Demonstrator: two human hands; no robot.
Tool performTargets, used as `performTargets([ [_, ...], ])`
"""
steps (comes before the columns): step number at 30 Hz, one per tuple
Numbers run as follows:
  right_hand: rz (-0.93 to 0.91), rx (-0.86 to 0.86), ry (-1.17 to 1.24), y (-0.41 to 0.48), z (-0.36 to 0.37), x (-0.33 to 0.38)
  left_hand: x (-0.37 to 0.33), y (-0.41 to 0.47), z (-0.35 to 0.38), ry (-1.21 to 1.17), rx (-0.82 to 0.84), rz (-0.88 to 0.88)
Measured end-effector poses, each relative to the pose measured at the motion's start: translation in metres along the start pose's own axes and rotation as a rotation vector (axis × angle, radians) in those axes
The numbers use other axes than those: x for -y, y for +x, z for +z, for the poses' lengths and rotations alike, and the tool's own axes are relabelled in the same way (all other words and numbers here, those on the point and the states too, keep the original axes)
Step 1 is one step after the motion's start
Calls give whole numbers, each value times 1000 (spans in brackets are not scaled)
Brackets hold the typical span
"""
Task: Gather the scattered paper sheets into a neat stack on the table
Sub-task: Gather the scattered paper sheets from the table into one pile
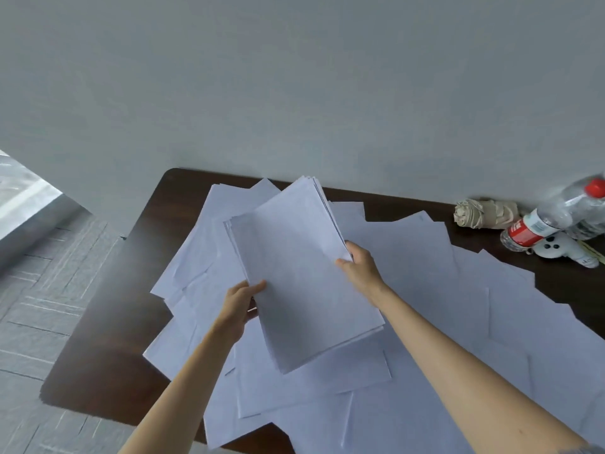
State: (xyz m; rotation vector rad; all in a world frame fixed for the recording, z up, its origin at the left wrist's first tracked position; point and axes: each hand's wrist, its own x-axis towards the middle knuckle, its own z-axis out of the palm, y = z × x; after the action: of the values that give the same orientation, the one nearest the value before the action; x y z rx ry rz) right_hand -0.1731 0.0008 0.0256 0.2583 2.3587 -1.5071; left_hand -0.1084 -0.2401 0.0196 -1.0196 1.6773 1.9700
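Both hands grip a bundle of white paper sheets [294, 273] raised between them above the dark worktop [108, 322]: the left hand [240, 301] pinches its left long edge with the thumb on top, and the right hand [358, 265] clasps the right long edge, thumb also on top. Beneath and around both hands, loose sheets [458, 306] lie overlapped at mixed angles, spreading furthest beyond the right hand. Well past the right hand, by the wall, sit a folded beige umbrella [484, 213], two clear plastic bottles [537, 224] and a small white plush toy [563, 249].
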Motion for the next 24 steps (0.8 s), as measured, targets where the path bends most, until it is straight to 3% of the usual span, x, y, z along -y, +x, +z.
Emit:
performTargets([
  [5, -46, -56, -246, 31, 36, 28, -3, 23, -23, -12, -102, -135],
  [11, -70, -81, -524, 60, 54, 33, 2, 39, -29, 72, -25, -265],
  [15, -5, 41, -632, 74, 57, 28, -1, 44, -31, 70, -4, -315],
  [18, 69, 107, -650, 84, 57, 21, -5, 47, -34, 67, 23, -353],
  [24, 178, 48, -493, 94, 55, 25, -7, 45, -34, 29, 38, -384],
])
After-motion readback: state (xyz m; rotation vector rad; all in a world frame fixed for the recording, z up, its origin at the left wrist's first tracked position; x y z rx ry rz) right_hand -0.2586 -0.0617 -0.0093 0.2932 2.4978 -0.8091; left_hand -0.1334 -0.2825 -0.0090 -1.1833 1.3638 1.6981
